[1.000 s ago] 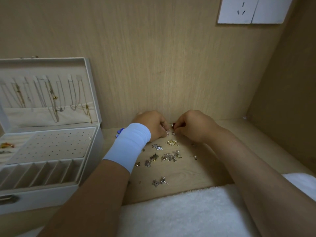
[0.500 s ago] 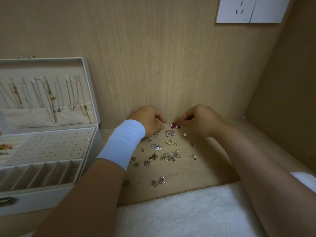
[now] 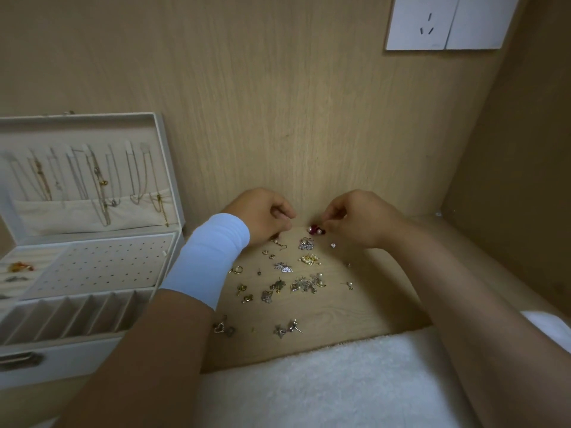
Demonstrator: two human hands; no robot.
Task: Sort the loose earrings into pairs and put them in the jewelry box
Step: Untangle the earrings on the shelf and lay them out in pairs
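Head view. The right hand (image 3: 355, 220) pinches a red earring (image 3: 316, 230) between thumb and forefinger at the back of the board (image 3: 370, 304), close to the wall (image 3: 278, 103). The left hand (image 3: 262, 217) is curled, fingertips down beside a hook piece; whether it holds anything cannot be told. The other earrings (image 3: 296, 273) lie scattered between the forearms, some touching in small clumps. The box (image 3: 92, 350) stands open to the left, well apart from the red earring, its holed panel and slots largely unfilled.

Risks, as judged: the red earring is small and held only at the tips, so a slip would drop it into the scatter or against the wall joint. Clumped pieces may snag and lift together, spoiling a match. The left forearm, with its white band (image 3: 210, 257), passes over the near-left pieces and could sweep them off the front edge onto the towel (image 3: 309, 381), where the pile would hide them. Dim light makes similar silver pieces easy to mispair.

Setting: a pale wood-grain board in a niche, with the wall behind, a darker side panel (image 3: 509, 180) at right and a white socket (image 3: 429, 23) above. Necklaces (image 3: 99, 180) hang in the box lid.
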